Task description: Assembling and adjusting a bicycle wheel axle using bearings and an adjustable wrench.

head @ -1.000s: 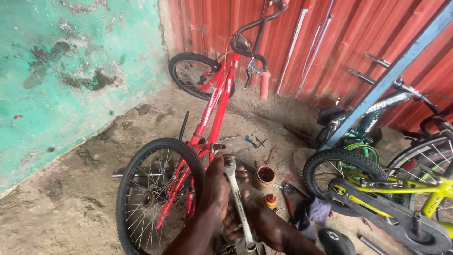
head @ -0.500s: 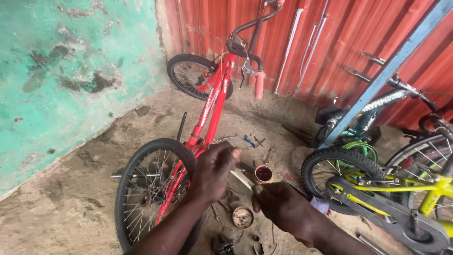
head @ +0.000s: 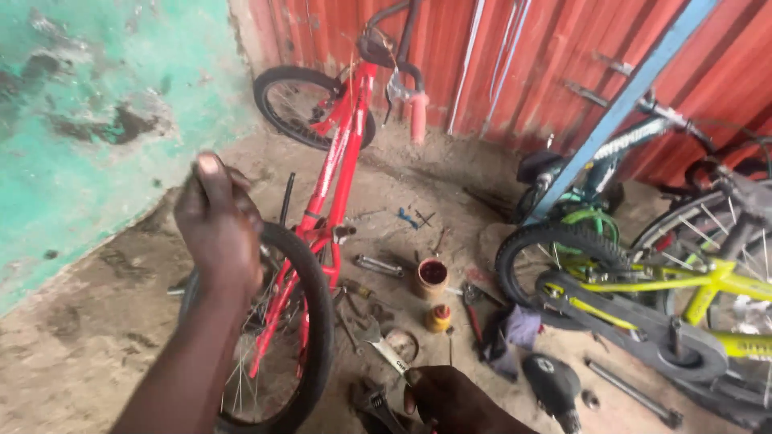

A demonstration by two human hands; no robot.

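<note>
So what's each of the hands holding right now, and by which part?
The right hand grips a spanner by its lower handle. The left hand is raised, apparently empty.

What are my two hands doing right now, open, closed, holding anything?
Left hand: raised over the rear tyre, fingers curled; whether it holds anything cannot be told.
Right hand: closed on a wrench.

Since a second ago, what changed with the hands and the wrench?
The left hand let go of the wrench and rose over the rear tyre. The right hand now holds the wrench alone, lower. Red bike, small tin and yellow-green bike stayed put.
</note>
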